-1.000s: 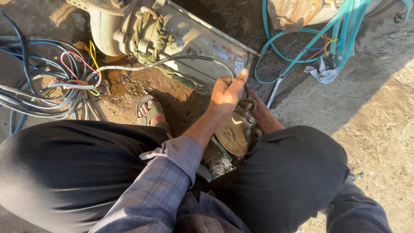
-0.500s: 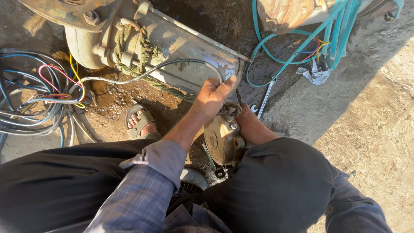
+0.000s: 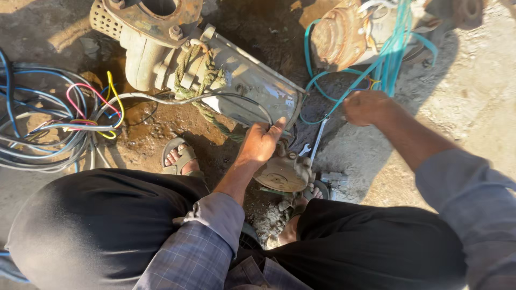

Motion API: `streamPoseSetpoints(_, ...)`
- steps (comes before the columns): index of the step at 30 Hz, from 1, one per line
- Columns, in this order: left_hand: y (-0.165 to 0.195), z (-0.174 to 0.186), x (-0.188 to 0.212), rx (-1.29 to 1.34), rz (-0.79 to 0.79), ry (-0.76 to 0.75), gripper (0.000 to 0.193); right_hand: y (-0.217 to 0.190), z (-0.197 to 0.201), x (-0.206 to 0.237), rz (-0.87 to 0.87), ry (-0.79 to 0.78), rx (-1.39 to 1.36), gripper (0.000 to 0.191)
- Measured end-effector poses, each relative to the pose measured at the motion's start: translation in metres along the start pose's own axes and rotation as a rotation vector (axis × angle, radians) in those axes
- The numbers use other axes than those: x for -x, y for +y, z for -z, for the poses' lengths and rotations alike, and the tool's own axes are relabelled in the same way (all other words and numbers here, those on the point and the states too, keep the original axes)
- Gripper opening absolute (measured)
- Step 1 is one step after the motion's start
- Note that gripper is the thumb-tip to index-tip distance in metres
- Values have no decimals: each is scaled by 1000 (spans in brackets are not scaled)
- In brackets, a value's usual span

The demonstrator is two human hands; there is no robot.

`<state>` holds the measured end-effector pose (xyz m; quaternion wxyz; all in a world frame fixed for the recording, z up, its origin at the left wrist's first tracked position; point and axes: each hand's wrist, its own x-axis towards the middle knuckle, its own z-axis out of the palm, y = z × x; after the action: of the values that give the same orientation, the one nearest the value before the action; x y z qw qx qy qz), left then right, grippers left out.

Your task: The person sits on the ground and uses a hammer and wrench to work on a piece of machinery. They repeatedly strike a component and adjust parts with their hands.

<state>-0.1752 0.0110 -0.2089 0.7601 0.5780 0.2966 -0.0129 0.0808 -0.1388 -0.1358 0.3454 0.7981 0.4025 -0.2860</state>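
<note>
Right hand (image 3: pixel 367 106) has lifted off the disc (image 3: pixel 283 173), loosely closed, empty; left hand (image 3: pixel 262 142) still grips its edge.

I saw a dirt floor (image 3: pixel 473 107), wet and muddy beside the grey pump motor (image 3: pixel 236 80) lying on it. Left of that motor lay a tangle of coloured cables (image 3: pixel 48 129); right of it, a spanner (image 3: pixel 317 140) and a rusty pump (image 3: pixel 344 37).
</note>
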Motion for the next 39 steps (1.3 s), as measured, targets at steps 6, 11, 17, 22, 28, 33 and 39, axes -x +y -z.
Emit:
streamPoseSetpoints(6,-38,-14,-17,72,-62,97,57,-51,-21,7,305,85,56,48)
streamPoseSetpoints(11,-57,-20,-26,311,-343,327,38,-151,9,26,-506,454,-1159,60)
streamPoseSetpoints(17,-50,-30,3,739,-63,127,43,-191,15,65,-391,571,-1513,82)
streamPoseSetpoints(22,-38,-33,15,877,-17,125,49,-189,24,76,-384,555,-1463,73)
streamPoseSetpoints(28,-42,-17,15,956,-75,-7,39,-192,4,65,-435,534,-1534,77)
streamPoseSetpoints(33,-50,-20,15,1211,36,7,29,-197,-23,28,-360,650,-1898,76)
streamPoseSetpoints(39,-48,-32,11,1279,-59,-117,37,-201,-53,-8,-115,1132,-1999,62)
